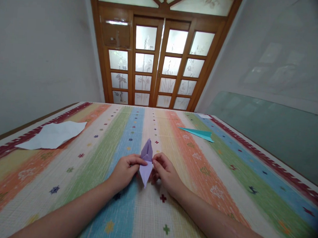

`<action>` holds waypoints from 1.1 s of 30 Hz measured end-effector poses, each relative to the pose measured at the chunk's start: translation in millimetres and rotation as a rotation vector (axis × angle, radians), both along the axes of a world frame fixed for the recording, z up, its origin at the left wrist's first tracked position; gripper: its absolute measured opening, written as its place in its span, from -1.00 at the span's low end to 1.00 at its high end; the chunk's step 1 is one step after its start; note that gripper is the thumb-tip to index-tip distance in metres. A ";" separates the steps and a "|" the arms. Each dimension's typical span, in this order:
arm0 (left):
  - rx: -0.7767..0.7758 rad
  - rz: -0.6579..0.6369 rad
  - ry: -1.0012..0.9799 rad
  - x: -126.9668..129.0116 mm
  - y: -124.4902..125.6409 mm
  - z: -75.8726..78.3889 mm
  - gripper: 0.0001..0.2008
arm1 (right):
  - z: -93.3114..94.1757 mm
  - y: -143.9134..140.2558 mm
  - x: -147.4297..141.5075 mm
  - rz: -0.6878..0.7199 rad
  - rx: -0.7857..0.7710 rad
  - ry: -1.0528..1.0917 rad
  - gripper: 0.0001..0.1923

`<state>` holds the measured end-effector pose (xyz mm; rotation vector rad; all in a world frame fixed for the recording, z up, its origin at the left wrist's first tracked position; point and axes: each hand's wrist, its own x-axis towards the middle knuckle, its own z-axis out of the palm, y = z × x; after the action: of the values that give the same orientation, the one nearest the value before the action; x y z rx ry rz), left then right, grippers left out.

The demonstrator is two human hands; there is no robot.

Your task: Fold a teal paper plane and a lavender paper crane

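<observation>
A folded piece of purple origami paper (146, 171), long and pointed at both ends, stands out between my hands at the middle of the table. Its upper half is darker purple with a slit down the middle; the lower half is pale lilac. My left hand (125, 170) pinches it from the left, thumb lying over its middle. On the other side, my right hand (165, 171) has its thumb and index finger closed at the paper's right edge. The remaining right fingers are curled and partly hidden beneath.
A striped tablecloth (101, 144) covers the table. White paper (57, 135) lies at the left, and a turquoise paper plane (198, 133) at the right. Behind the table stand wooden glazed doors (159, 62); a pale green panel (267, 124) lines the right side.
</observation>
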<state>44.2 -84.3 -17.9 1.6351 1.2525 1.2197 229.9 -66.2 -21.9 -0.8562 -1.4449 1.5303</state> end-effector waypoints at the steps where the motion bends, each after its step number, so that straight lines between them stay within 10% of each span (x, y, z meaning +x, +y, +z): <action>1: 0.039 0.014 0.036 -0.4 -0.6 0.5 -0.72 | 0.1 0.1 0.0 -0.005 -0.004 0.003 -0.71; 16: -0.142 -0.057 -0.373 6.0 -5.7 7.3 -0.78 | 0.9 -0.2 0.3 -0.062 -0.015 0.045 -0.59; 20: -0.195 -0.084 -0.307 6.9 -3.8 6.2 -0.52 | 3.7 -2.3 -0.2 -0.061 0.008 0.010 -0.49; 33: -0.248 -0.037 -0.263 5.2 -0.1 4.6 -0.54 | 5.3 0.7 0.7 0.012 -0.033 -0.077 -0.61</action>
<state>49.4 -84.4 -13.3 1.2693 1.1514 1.1627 230.6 -65.4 -16.6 -0.9364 -1.4859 1.5489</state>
